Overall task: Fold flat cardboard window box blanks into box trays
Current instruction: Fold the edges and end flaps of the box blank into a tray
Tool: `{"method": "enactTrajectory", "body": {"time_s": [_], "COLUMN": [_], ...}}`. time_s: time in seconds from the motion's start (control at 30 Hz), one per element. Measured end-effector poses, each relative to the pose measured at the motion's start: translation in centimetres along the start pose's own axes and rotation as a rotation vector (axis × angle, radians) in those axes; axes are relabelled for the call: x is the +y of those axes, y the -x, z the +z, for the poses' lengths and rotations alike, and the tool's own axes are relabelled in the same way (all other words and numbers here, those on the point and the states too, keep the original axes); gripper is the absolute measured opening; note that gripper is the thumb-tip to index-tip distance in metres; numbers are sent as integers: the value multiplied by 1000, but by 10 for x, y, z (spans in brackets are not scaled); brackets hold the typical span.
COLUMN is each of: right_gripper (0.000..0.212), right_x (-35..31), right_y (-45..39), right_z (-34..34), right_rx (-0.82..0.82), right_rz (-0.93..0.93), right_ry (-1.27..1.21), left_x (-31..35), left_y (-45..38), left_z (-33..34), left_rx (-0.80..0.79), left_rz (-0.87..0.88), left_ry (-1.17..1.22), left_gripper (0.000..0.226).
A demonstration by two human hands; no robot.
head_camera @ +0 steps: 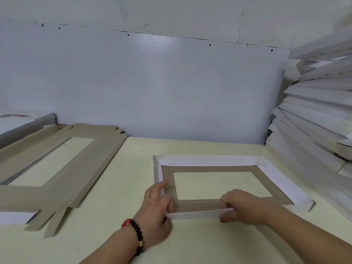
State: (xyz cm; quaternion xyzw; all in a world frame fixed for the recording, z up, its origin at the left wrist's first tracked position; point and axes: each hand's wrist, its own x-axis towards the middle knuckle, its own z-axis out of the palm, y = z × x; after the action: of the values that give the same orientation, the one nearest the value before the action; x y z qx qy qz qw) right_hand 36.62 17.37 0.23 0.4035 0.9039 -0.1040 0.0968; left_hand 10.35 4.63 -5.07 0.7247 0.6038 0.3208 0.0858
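two hands: both at the near wall of one tray, on the pale cream surface (133, 235).
tray: grey-brown cardboard window box tray with white outer faces (209, 169), lying on the surface just right of centre; rectangular window open to the surface; far, left and right walls folded up.
near wall: white strip (194, 214), partly raised, held at both ends.
left hand (158, 212): thumb and curled fingers pinching the strip's left end; forefinger stretched along the left wall; gold ring and black bead bracelet with red piece (136, 235) worn.
right hand (242, 207): fingers curled over the strip's top edge, thumb against its outer face.
flat blank: grey-brown cardboard window blank (57, 168), unfolded, at left, well apart from the tray.
stack: white folded trays (314, 115), piled at right.
back: white wall panel (152, 82).
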Motion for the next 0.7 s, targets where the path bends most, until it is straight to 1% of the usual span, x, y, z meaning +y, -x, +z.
{"method": "enactTrajectory", "body": {"time_s": [0.1, 0.2, 0.33, 0.4, 0.57, 0.7], "right_gripper": [34, 25, 26, 22, 15, 8], "right_x": [-30, -63, -104, -119, -129, -127], "right_y": [-8, -16, -27, -33, -38, -35], "right_z": [2, 5, 12, 14, 13, 16], "right_rx": [1, 13, 82, 97, 97, 157], "right_rz": [-86, -165, -199, -206, -186, -204], "right_ry": [67, 59, -31, -66, -221, -273], "left_x": [1, -1, -9, -13, -20, -19], "left_y": [0, 0, -1, -2, -1, 2], "left_z": [0, 1, 9, 13, 17, 15], "left_rx": [-2, 1, 26, 60, 88, 86], "left_rz": [-5, -14, -1, -16, -53, -135], "left_ry": [2, 3, -21, -25, -31, -109], "left_gripper": [33, 36, 27, 23, 22, 17]}}
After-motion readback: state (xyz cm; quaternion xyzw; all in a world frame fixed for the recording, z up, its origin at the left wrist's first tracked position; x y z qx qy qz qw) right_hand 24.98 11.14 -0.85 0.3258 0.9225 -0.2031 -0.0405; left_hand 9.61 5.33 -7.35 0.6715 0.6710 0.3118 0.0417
